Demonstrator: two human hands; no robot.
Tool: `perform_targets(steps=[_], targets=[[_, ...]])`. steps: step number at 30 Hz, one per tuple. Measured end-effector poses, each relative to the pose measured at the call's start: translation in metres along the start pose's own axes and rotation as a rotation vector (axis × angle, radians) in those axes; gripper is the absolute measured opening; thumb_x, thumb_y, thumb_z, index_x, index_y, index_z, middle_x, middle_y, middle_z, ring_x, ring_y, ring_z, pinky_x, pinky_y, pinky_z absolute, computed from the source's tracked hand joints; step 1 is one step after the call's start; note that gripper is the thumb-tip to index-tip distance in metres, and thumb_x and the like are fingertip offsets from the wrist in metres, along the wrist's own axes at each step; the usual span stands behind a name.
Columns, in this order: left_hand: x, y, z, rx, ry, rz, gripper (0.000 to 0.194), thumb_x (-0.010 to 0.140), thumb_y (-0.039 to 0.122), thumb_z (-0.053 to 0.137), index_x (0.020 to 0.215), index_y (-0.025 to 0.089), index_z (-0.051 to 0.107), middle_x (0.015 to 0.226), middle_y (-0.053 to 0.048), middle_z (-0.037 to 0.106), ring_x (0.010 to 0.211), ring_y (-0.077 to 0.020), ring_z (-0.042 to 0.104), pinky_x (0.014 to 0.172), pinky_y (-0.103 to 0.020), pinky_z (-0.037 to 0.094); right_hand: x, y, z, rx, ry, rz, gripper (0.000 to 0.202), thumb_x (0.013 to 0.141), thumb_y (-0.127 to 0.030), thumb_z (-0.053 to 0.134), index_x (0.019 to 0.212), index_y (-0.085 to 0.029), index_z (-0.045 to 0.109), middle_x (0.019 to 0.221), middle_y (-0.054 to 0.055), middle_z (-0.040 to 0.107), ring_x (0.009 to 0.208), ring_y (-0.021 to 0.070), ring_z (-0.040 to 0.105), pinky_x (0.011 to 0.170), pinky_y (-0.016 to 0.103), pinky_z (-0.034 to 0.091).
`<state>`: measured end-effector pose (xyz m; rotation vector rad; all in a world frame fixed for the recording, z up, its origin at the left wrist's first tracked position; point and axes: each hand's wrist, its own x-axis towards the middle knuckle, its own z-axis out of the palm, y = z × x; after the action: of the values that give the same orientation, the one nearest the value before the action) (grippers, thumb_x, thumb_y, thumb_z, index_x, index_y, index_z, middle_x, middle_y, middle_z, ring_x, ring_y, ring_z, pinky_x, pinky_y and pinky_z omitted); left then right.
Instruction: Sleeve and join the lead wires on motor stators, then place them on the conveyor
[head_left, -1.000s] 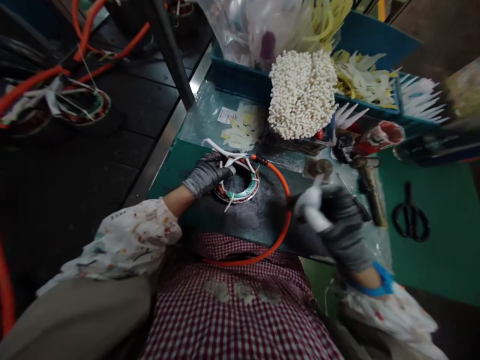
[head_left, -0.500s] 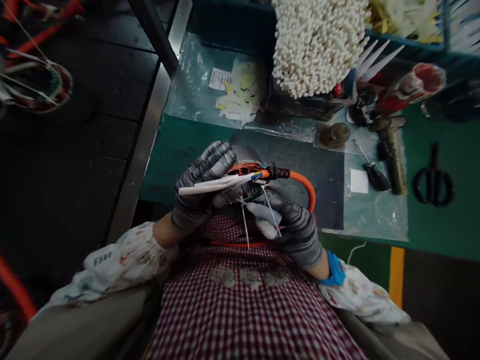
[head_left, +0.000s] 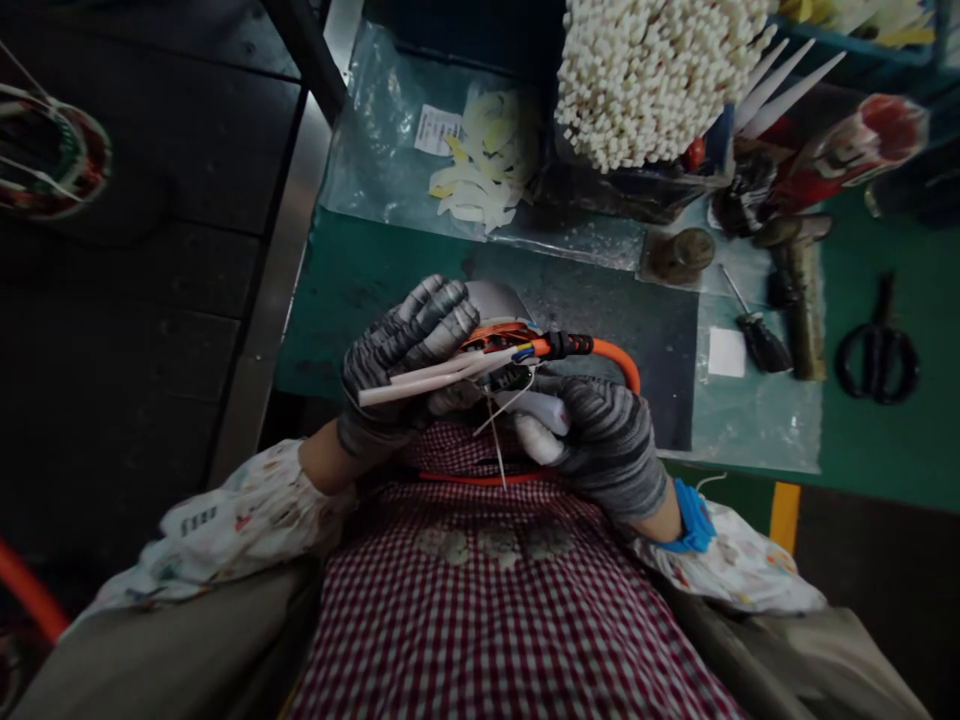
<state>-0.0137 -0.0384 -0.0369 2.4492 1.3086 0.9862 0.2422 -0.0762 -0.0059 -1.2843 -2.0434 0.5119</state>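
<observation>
A round motor part with orange windings [head_left: 501, 333] sits at the table's near edge, close to my apron. My left hand [head_left: 409, 355], in a grey striped glove, is wrapped round its left side. White sleeved wires [head_left: 427, 376] cross over that hand from an orange cable [head_left: 611, 352] with a black strain relief. In my right hand [head_left: 606, 435], also gloved, is a pale pointed tool [head_left: 541, 408], its tip at the windings. Thin white cords [head_left: 497, 440] hang from the part's near side. The tool's tip is partly hidden.
Behind lie yellow-white strips [head_left: 487, 165] on plastic and a heap of white sticks [head_left: 652, 85]. To the right are a wooden block [head_left: 681, 255], a screwdriver [head_left: 761, 335], a hammer [head_left: 799, 290] and black scissors [head_left: 877, 350]. Another wound part [head_left: 56, 150] stands at far left.
My right hand has shifted slightly right with the tool. One thin cord that hung down to the right now crosses to the left. The view has moved a little.
</observation>
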Motion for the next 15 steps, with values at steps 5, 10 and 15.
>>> perform_targets(steps=[5,10,15], targets=[[0.034,0.017,-0.007,0.067,-0.136,-0.003,0.066,0.115,0.068,0.039,0.157,0.024,0.064,0.163,-0.007,0.068,0.158,-0.0284,0.059,0.13,-0.046,0.056,-0.005,0.01,-0.015,-0.199,0.052,0.044,0.025,0.104,-0.042,0.07,0.11,-0.025,0.087,0.082,0.005,0.084,0.065,0.0229,0.075,0.063,0.034,0.06],[0.083,0.034,-0.006,0.157,-0.28,-0.016,0.064,0.118,0.061,0.032,0.161,0.025,0.062,0.161,-0.006,0.069,0.151,-0.0282,0.066,0.121,-0.044,0.062,0.002,0.014,-0.032,-0.373,-0.012,0.132,0.041,0.106,-0.054,0.063,0.096,-0.023,0.088,0.067,0.005,0.078,0.055,0.0209,0.07,0.053,0.032,0.044],[0.119,0.048,-0.001,0.216,-0.392,-0.034,0.05,0.117,0.052,0.046,0.142,0.019,0.075,0.136,-0.014,0.081,0.124,-0.0329,0.079,0.106,-0.048,0.065,0.008,0.017,-0.039,-0.39,-0.077,0.149,0.044,0.105,-0.056,0.063,0.094,-0.021,0.088,0.074,0.006,0.082,0.061,0.0205,0.074,0.058,0.031,0.045]])
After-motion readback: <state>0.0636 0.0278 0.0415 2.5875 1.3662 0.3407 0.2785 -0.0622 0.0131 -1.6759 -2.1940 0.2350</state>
